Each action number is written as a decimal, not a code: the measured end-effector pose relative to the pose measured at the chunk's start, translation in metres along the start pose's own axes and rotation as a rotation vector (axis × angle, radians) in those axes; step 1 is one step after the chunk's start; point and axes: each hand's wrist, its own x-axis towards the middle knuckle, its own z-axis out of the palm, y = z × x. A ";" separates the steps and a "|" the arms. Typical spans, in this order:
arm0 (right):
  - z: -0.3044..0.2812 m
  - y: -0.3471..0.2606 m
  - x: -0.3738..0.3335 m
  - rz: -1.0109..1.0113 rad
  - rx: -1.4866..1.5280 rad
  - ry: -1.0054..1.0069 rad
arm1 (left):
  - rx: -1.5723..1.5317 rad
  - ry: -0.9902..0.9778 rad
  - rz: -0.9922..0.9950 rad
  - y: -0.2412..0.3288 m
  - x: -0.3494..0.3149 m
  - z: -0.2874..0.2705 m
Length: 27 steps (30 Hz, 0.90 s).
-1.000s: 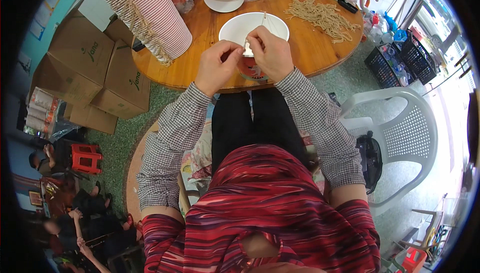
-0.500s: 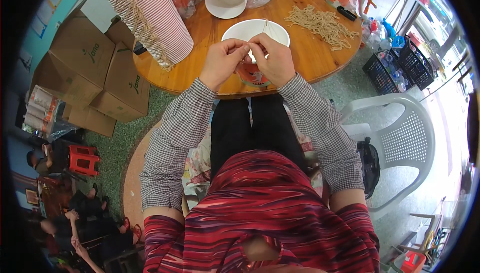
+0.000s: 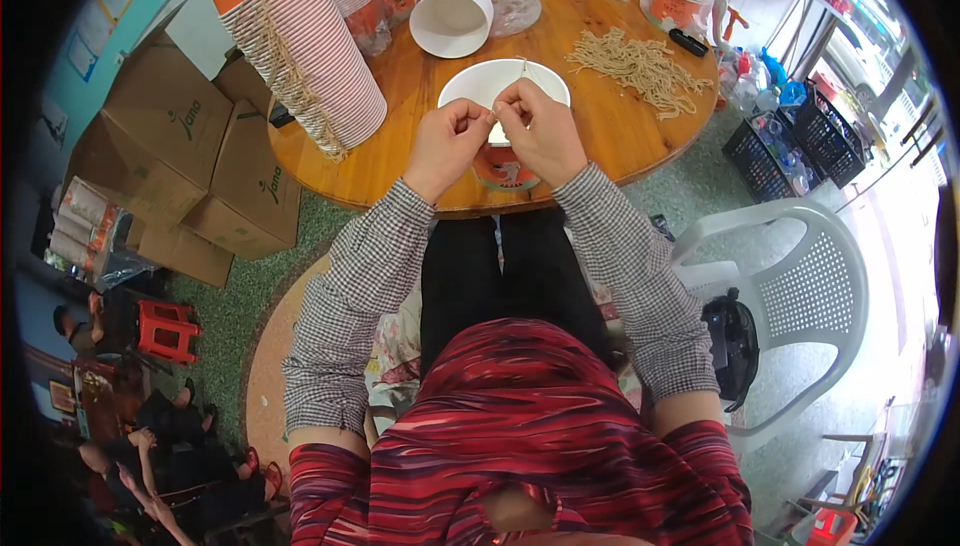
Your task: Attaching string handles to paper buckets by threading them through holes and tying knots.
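A paper bucket (image 3: 507, 172), orange with a printed picture outside and white inside, stands at the table's near edge. My left hand (image 3: 449, 149) and my right hand (image 3: 540, 133) meet over its near rim, thumbs and fingertips pinched close together. A thin tan cord (image 3: 524, 68) rises over the bucket's opening beside my right fingers, and my right hand is closed on it. What lies between my left fingertips is too small to make out. Farther right on the table is a loose pile of tan cords (image 3: 640, 68).
A tall leaning stack of nested buckets (image 3: 330, 56), with cords along its side, stands at left. Behind the bucket are a tipped white bucket (image 3: 440, 24) and a clear plastic bag (image 3: 515, 6). A black object (image 3: 688, 43) lies beside the cords. A white plastic chair (image 3: 810, 286) stands right.
The view has shifted slightly, so the table and hands sit lower. Both hands stay pinched at the bucket's near rim, with the fingertips slightly rearranged.
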 end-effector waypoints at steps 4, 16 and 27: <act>-0.011 0.002 0.007 0.054 0.087 -0.098 | -0.076 -0.037 -0.021 0.003 -0.006 -0.001; -0.006 0.003 0.009 0.106 0.302 -0.075 | 0.167 -0.021 0.175 0.003 -0.013 0.000; -0.021 0.033 0.038 0.137 0.372 0.465 | 0.295 0.006 0.368 -0.004 -0.022 -0.006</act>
